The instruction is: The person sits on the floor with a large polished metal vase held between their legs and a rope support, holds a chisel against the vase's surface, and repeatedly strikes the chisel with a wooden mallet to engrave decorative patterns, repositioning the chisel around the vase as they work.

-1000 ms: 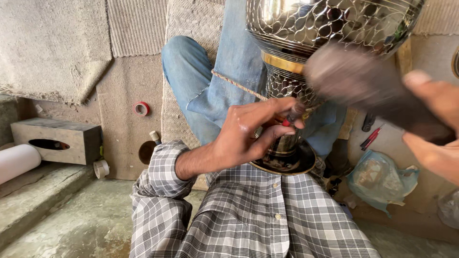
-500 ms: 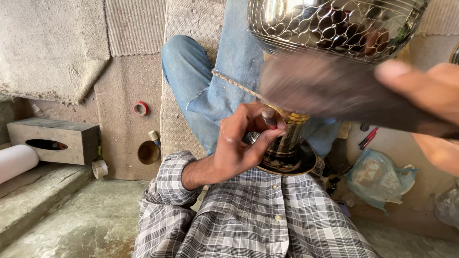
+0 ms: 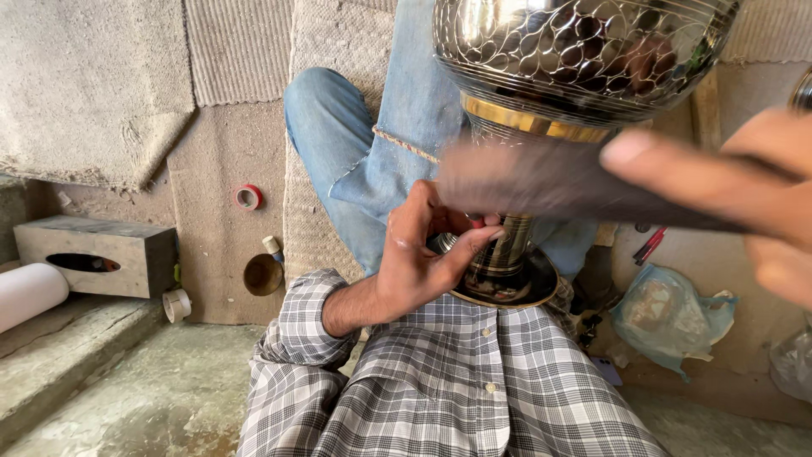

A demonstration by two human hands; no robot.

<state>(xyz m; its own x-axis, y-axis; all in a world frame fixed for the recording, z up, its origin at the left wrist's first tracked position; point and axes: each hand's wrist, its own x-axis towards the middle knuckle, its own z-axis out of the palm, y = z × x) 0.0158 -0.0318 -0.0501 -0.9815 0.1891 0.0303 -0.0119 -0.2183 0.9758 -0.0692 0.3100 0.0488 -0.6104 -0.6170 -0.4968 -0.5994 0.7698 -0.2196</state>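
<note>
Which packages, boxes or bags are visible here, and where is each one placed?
Grey tissue box: left, on the ledge, rectangular, oval slot.
Blue plastic bag: right floor, crumpled, translucent.
Clear plastic bag: far right edge, partly cut off.
No screens or signs.

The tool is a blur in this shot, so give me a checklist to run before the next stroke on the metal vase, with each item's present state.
1. Left hand grips the vase stem: ok, fingers wrap around it just above the base.
2. Base seated in the lap against the checked shirt: ok.
3. Right hand grip on the dark flat tool: cannot tell, motion blur.
4. Tool's contact point on the vase: cannot tell, blurred.
5. Left fingers clear of the tool: cannot tell; the tool passes close above them.
6. Patterned bowl upright: not ok, it leans away from the wearer.
</note>
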